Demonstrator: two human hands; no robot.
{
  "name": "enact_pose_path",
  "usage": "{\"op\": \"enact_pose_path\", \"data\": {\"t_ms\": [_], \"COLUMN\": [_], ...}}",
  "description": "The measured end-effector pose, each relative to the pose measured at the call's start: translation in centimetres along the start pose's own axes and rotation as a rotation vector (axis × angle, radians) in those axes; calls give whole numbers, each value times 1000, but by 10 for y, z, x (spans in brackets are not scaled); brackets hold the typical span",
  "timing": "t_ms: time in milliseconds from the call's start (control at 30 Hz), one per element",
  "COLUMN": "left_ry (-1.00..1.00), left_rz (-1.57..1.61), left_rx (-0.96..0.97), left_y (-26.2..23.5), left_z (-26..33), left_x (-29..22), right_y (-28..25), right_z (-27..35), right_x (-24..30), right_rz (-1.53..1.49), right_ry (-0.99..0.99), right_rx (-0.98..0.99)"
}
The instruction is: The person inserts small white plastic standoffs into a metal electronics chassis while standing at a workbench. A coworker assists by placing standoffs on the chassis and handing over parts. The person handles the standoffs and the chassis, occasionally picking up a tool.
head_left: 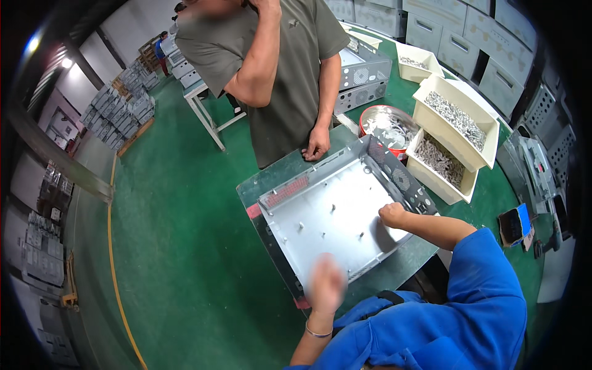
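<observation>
A shallow grey metal chassis [333,228] with perforated end walls lies on the work table. Several small upright posts rise from its floor. My right hand [393,216] is over the chassis floor near its right-hand wall, fingers curled closed; anything inside them is hidden. Over the chassis's near left edge is my left hand [327,283], smeared by motion, so its fingers cannot be made out. A bracelet [317,333] circles my left wrist.
Cream bins [453,123] of small metal parts and a red round tub [388,128] stand to the right. Another person [277,80] stands across the table, one hand [316,143] at its far edge. More chassis [364,73] are stacked behind the red tub.
</observation>
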State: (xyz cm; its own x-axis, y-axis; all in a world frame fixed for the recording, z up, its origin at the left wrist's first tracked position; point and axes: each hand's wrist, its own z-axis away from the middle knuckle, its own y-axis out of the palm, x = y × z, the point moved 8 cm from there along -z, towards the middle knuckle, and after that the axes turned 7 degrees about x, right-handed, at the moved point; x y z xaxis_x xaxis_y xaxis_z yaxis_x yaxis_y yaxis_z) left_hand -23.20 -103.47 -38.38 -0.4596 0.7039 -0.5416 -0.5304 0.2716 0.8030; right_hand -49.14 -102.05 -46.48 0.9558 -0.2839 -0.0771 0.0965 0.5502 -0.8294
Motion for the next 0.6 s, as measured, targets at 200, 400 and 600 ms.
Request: {"op": "enact_pose_path", "data": {"t_ms": [200, 400, 600], "left_ry": [17, -33, -127], "left_rz": [-144, -130, -77], "left_rx": [66, 125, 132], "left_y": [8, 24, 23], "left_z": [0, -4, -3], "left_x": [-4, -1, 10], "right_y": [-61, -90, -89], "right_z": [23, 91, 100], "right_x": [28, 155, 150], "right_rz": [-408, -982, -1006], "right_ry": [-211, -853, -836], "right_rx": [-152, 370, 245]}}
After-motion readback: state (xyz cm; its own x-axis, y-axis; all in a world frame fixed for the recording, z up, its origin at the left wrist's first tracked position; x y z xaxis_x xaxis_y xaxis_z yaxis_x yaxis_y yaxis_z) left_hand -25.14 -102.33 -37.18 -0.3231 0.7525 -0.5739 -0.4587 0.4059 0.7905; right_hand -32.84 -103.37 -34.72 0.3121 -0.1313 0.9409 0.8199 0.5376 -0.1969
